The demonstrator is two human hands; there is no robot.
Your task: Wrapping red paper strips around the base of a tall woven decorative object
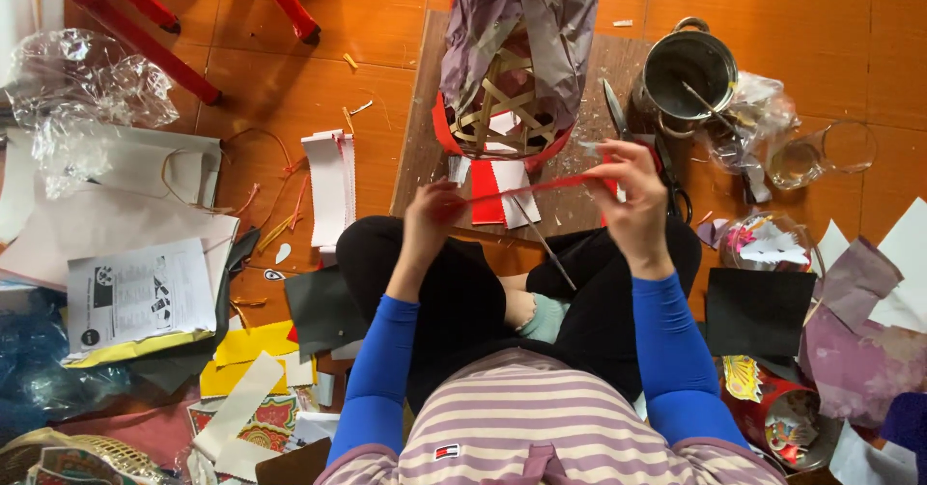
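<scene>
Two hands are stretching a thin red paper strip (541,187) taut between them, over the lap. Left hand (432,213) is pinching the strip's left end, fingers curled closed around it. Right hand (632,190) is gripping the right end, thumb and forefinger pinched shut, other fingers fanning loosely above. Strip is running slightly uphill from left to right, hanging just in front of a woven bamboo lantern frame (507,108) that is standing on a brown board (589,214). Frame is partly draped in crinkled purple-grey paper (521,12), with a red band around its base. Red and white paper pieces (497,190) are lying at the frame's foot, just behind the strip. A thin stick (546,243) is lying across the board edge and the person's leg. Scissors (618,113) are resting just beside the right hand, partly hidden by it. A metal pot (688,70) with a brush in it is sitting to the right of the frame, a glass cup (821,152) lying tipped further right. Black paper sheet (758,311) is lying by the right elbow. Printed paper sheets (140,297) are sitting well apart on the left floor.
</scene>
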